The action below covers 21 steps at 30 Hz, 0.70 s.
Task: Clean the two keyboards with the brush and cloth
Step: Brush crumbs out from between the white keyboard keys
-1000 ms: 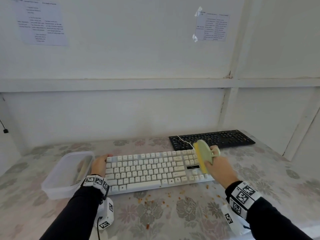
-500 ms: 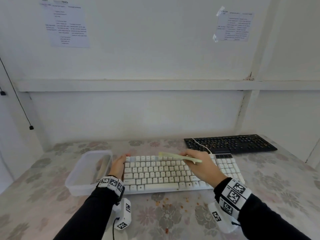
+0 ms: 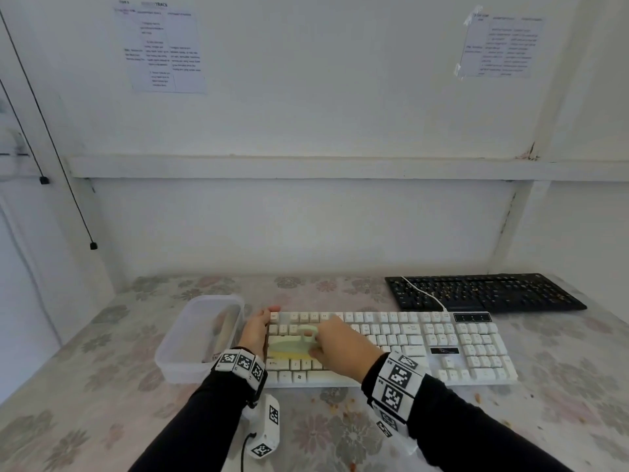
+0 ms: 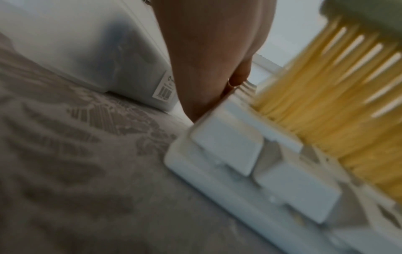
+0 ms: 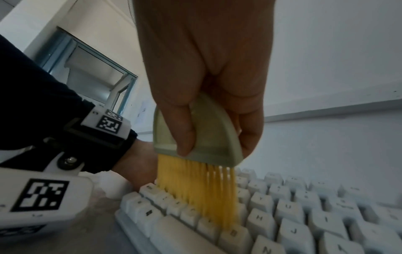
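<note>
A white keyboard (image 3: pixel 425 342) lies across the middle of the flowered table. My right hand (image 3: pixel 326 345) grips a pale green brush (image 3: pixel 292 342) with yellow bristles. In the right wrist view the brush (image 5: pixel 208 134) stands bristles down on the left-hand keys of the keyboard (image 5: pixel 304 214). My left hand (image 3: pixel 255 332) rests against the keyboard's left end, its fingers (image 4: pixel 208 60) lying straight along the edge. A black keyboard (image 3: pixel 483 292), speckled with crumbs, sits behind to the right.
A clear plastic container (image 3: pixel 177 349) stands just left of my left hand, holding something pale that I cannot make out. Orange crumbs (image 3: pixel 340 403) are scattered on the table in front of the white keyboard. A white wall closes off the back.
My right hand has carried the brush from the white keyboard's right end across to its left end and turned it bristles down onto the keys. The left hand has stayed at the left edge.
</note>
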Each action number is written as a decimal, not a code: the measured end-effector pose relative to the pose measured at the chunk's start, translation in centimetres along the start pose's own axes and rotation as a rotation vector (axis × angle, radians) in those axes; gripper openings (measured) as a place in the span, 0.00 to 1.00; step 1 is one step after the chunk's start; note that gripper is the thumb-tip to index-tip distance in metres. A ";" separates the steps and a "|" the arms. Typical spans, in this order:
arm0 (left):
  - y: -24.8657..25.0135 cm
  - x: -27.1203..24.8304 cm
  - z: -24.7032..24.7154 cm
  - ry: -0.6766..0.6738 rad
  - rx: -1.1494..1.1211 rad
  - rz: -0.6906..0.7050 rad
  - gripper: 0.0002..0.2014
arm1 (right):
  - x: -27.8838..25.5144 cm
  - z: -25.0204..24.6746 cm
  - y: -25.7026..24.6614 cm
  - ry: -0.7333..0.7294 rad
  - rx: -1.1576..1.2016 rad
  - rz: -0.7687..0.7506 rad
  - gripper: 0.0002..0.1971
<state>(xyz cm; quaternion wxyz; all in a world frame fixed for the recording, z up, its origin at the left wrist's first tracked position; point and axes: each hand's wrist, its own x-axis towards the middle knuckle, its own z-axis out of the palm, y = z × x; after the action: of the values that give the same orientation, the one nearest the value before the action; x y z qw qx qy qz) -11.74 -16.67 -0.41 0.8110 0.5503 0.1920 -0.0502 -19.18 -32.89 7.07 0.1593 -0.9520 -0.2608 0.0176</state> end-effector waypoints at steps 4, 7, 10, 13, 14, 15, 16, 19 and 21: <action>0.1 -0.3 0.1 0.019 0.039 0.027 0.15 | -0.4 0.1 1.5 0.002 -0.036 0.019 0.13; 0.2 -0.4 0.4 0.037 0.094 0.073 0.14 | -1.4 0.1 3.3 0.026 -0.027 0.010 0.13; 0.3 -0.6 0.8 0.055 0.144 0.121 0.14 | -3.0 -0.5 5.3 0.066 -0.031 0.009 0.10; 0.3 -0.5 1.0 0.074 0.165 0.149 0.15 | -4.7 -1.1 7.8 0.080 -0.077 0.049 0.10; 0.3 -0.4 1.1 0.078 0.170 0.158 0.15 | -5.3 -1.5 8.6 0.082 -0.082 0.064 0.11; 0.2 -0.4 1.1 0.084 0.170 0.161 0.16 | -6.0 -1.7 9.4 0.081 -0.083 0.080 0.13; 0.1 -0.2 1.1 0.088 0.165 0.167 0.16 | -6.6 -2.0 10.1 0.085 -0.084 0.093 0.16; 0.0 0.1 1.3 0.104 0.164 0.203 0.16 | -8.4 -2.8 12.3 0.100 -0.070 0.146 0.23; 0.0 0.1 1.5 0.113 0.171 0.240 0.17 | -9.6 -3.3 13.6 0.120 -0.070 0.188 0.23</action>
<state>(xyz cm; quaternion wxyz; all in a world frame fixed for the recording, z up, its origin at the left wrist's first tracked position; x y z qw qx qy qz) -11.32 -18.02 0.01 0.7492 0.6384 0.1652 0.0617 -20.39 -49.75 5.42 0.1387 -0.9766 -0.1608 -0.0338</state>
